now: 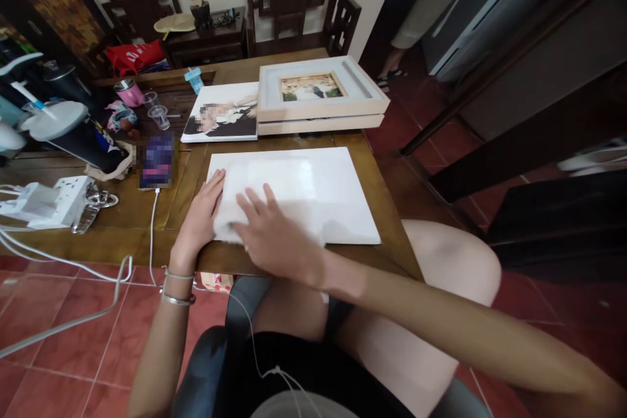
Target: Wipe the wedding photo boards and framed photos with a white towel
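Observation:
On the table's near edge lies a flat white board (343,209). A smaller white sheet or cloth (284,176), smeared by motion, covers its left half; I cannot tell which it is. My left hand (200,212) rests at the left edge of both, its fingers stretched out and flat. Over the front of the white sheet or cloth my right hand (277,235) is spread palm down, fingers apart and slightly blurred. Behind the board stand two stacked picture frames (321,104), the upper one holding a small photo. Beside them lies a photo panel (220,111).
A phone (158,162) on a charging cable lies left of the board, near a white power strip (63,199). Farther left are a dark tumbler (93,144), small clear cups (159,116) and a pink mug (128,93). Another person's legs (421,6) show at the back right.

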A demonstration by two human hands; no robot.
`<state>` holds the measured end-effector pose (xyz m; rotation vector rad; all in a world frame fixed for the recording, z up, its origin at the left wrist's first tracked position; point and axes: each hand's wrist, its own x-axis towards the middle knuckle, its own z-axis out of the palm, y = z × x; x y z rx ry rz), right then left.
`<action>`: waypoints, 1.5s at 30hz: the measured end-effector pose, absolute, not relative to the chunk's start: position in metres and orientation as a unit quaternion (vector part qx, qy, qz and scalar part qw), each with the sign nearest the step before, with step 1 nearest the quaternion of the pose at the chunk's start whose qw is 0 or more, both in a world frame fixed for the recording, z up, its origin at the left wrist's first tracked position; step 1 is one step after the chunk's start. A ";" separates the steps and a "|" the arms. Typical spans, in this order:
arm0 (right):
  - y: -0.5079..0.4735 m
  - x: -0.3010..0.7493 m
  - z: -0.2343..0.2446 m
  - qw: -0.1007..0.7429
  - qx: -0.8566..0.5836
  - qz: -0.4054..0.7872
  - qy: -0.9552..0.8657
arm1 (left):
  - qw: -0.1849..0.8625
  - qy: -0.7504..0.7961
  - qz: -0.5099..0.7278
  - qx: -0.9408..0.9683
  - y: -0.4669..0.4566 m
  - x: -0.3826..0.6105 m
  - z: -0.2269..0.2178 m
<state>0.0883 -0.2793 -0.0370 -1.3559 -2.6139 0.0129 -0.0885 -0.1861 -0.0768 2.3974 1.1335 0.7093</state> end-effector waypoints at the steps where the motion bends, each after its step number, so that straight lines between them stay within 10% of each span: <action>1: -0.294 0.089 -0.033 0.097 -0.436 0.025 -0.894 | 0.198 0.406 0.252 0.856 -0.186 -0.089 -0.077; 8: -0.311 0.116 -0.012 0.087 -0.362 0.166 -0.913 | 0.181 0.419 0.244 0.856 -0.187 -0.086 -0.074; 17: -0.227 0.091 -0.034 0.092 -0.576 0.013 -0.812 | 0.227 0.436 0.338 0.802 -0.188 -0.083 -0.070; 23: -0.264 0.071 -0.032 0.108 -0.392 0.034 -0.913 | 0.355 0.446 0.440 0.694 -0.186 -0.084 -0.063; 45: -0.149 0.081 -0.001 0.114 -0.502 0.138 -0.846 | 0.172 0.438 0.276 0.838 -0.194 -0.081 -0.070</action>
